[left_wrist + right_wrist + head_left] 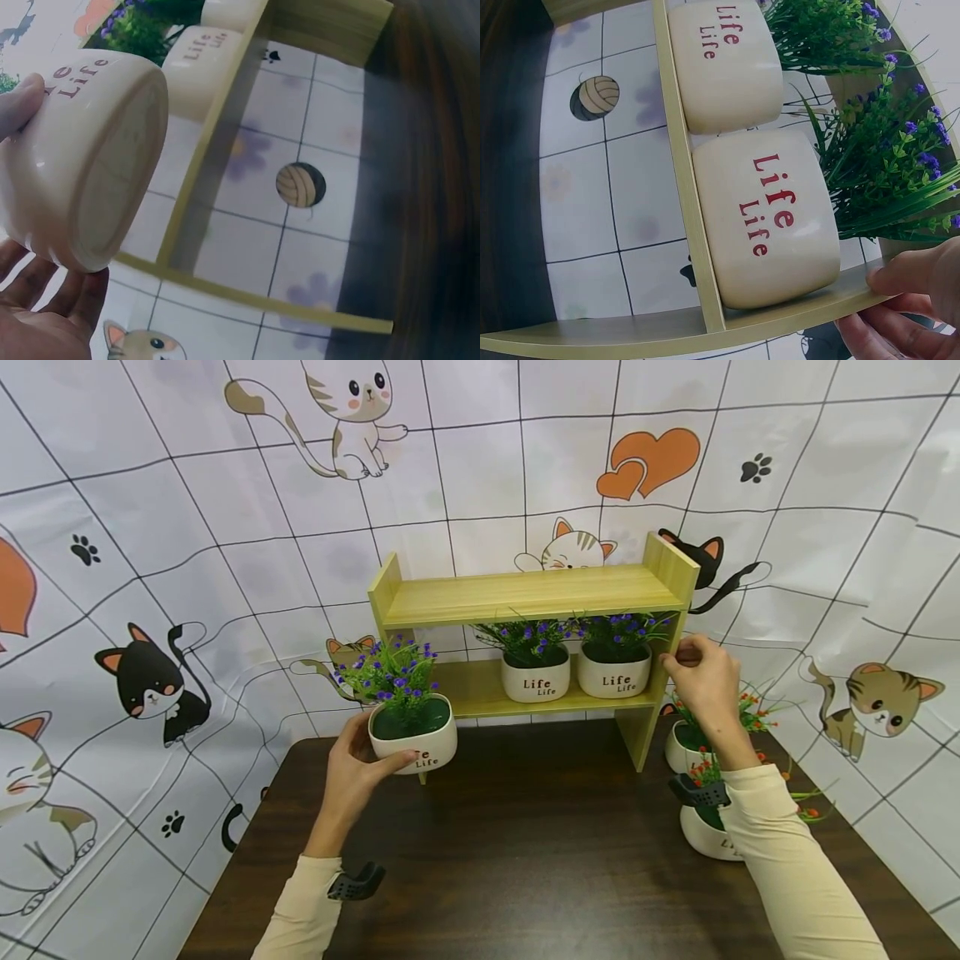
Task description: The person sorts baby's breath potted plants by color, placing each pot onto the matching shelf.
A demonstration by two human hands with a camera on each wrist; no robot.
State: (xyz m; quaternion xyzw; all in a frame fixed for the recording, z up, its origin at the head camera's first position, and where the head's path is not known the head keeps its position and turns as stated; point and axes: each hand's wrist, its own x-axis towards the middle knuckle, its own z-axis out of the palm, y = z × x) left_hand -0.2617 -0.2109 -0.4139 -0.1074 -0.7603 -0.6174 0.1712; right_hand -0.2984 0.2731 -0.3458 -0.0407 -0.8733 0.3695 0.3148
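Left of centre in the head view, the left hand (354,775) holds a white flowerpot (423,743) between thumb and fingers; right of centre, the right hand's (707,681) fingers pinch the wooden shelf's (532,593) side.

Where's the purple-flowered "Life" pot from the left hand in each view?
Head: purple-flowered pot left of centre, in the left hand.
Left wrist: left side, its base showing.
Right wrist: not in it.
Shared landmark: wooden shelf, with "Life" planters on its lower board.

Two potted plants (536,683) obstruct the lower shelf (471,687), leaving room leftward.
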